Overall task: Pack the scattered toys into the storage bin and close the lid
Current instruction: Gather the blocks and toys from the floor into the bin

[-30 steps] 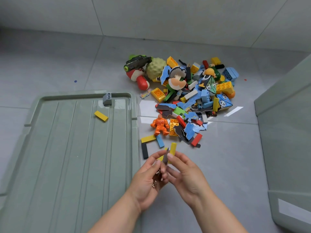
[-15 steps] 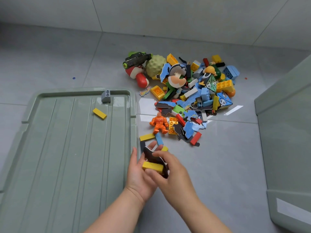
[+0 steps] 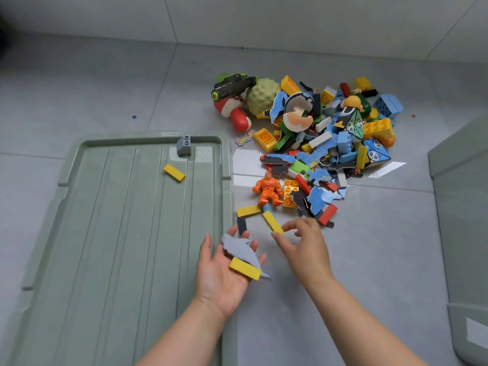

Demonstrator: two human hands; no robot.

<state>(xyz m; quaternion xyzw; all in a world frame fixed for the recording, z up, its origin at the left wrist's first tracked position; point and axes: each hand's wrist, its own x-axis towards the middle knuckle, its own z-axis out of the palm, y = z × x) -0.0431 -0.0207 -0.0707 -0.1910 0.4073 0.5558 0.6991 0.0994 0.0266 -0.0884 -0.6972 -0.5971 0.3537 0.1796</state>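
Observation:
My left hand (image 3: pixel 224 270) lies palm up beside the lid, holding a grey puzzle piece (image 3: pixel 239 248) and a yellow block (image 3: pixel 245 268). My right hand (image 3: pixel 303 247) reaches forward, its thumb and forefinger pinching the near end of another yellow block (image 3: pixel 272 220) that lies on the floor. Beyond them sits the toy pile (image 3: pixel 317 138) of bricks, puzzle pieces, an orange figure (image 3: pixel 268 188), a bumpy green ball (image 3: pixel 261 95) and a red-and-white mushroom toy (image 3: pixel 232 112). The green storage bin (image 3: pixel 464 207) stands at the right edge.
The bin's green lid (image 3: pixel 118 247) lies flat on the grey tiled floor to the left, with a grey brick (image 3: pixel 184 146) and a yellow block (image 3: pixel 174 172) on it. A yellow block (image 3: pixel 248 210) and a black block (image 3: pixel 241 225) lie by the lid's rim. A wall runs behind the pile.
My hands have separated: the left has opened palm up with the puzzle piece and yellow block on it, and the right has moved forward to the yellow block on the floor.

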